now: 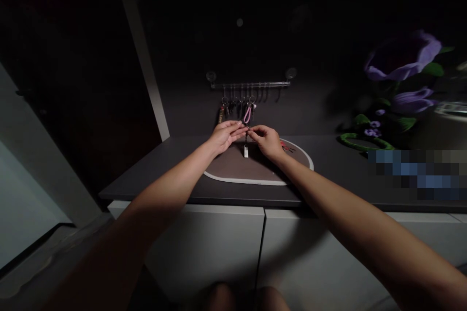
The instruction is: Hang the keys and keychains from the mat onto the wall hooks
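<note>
Both hands meet over a mat on the counter, at a small keychain whose white tag [246, 151] dangles below the fingers on a short chain. My right hand [268, 141] is closed in a pinch at the top of that keychain. From the other side, my left hand [226, 135] has its palm turned up, with long fingers and thumb reaching to the same ring end. The ring itself is small and partly covered by fingertips. Just behind the hands, several bunches of keys [241, 104] hang from hooks, one with a pink strap [247, 115].
A clear hook rail [251, 85] is fixed to the dark wall, with hooks at its right. The oval brown mat [233, 170] has a white rim and lies on the dark counter [153, 170]. Purple flowers [404, 65] and a green ring [365, 142] stand right. White cabinet doors [215, 238] are below.
</note>
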The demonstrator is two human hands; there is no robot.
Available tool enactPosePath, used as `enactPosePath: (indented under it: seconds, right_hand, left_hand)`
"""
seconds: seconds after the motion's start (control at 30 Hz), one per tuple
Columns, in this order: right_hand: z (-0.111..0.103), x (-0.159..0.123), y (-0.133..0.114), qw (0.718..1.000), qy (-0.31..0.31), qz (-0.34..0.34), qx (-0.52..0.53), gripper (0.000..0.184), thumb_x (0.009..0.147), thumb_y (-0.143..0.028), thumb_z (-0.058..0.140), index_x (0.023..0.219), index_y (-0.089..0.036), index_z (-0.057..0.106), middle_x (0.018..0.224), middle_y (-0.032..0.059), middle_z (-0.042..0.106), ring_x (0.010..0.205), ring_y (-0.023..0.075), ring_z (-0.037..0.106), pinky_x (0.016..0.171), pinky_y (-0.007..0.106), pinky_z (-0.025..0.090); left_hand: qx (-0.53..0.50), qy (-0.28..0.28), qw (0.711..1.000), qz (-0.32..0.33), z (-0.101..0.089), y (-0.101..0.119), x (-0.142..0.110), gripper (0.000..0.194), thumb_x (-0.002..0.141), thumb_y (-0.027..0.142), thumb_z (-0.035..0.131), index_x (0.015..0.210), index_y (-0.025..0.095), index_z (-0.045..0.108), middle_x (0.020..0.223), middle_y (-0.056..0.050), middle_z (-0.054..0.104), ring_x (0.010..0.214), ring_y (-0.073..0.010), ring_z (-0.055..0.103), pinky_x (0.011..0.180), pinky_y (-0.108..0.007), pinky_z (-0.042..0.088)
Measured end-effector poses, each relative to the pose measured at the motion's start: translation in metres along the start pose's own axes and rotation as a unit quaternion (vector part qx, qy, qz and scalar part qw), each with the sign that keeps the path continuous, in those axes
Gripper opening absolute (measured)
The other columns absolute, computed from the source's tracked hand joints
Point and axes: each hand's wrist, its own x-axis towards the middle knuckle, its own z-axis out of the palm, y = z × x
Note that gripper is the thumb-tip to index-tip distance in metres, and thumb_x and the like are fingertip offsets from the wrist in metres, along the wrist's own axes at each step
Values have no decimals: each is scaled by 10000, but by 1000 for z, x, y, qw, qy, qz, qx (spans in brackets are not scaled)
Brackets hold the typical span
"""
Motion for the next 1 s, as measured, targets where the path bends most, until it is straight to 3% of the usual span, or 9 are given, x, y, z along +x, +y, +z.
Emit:
enactPosePath:
  seconds: [0.23, 0.47, 0.83, 1.0]
  right_hand:
    - [0, 4, 6, 998, -4, -61, -29, 189, 741, -333, 555, 753, -159, 628, 784, 42, 628, 725, 138, 547, 690, 267, 417]
    - [-5, 6, 1, 996, 30, -66, -46, 177, 751, -325, 545, 750, -159, 606, 780, 41, 590, 682, 125, 504, 652, 256, 391]
    - [-6, 12, 7, 994, -19, -11, 106, 250, 752, -408, 520, 792, -162, 543, 739, 6, 548, 694, 113, 484, 692, 251, 388]
    - [-10, 18, 5, 985, -5, 38, 169, 243, 714, -410, 538, 753, -172, 506, 704, -16, 505, 653, 99, 465, 654, 248, 400]
  left_hand:
    - [-59, 39, 996, -52, -2, 4, 0, 29, 741, 102, 601, 747, 116, 576, 739, -42, 641, 757, -154, 646, 752, -319, 505]
    - [-39, 111, 985, -124, -3, 2, 3, 56, 710, 99, 626, 667, 112, 594, 613, -20, 599, 532, -67, 545, 525, -189, 429]
    - [15, 31, 994, -100, 0, -4, -1, 172, 647, 232, 704, 683, 122, 576, 660, -20, 597, 562, -80, 554, 523, -199, 425]
    - [63, 22, 994, -85, 2, -8, -3, 221, 631, 269, 718, 688, 127, 559, 662, -9, 587, 533, -66, 541, 508, -191, 409]
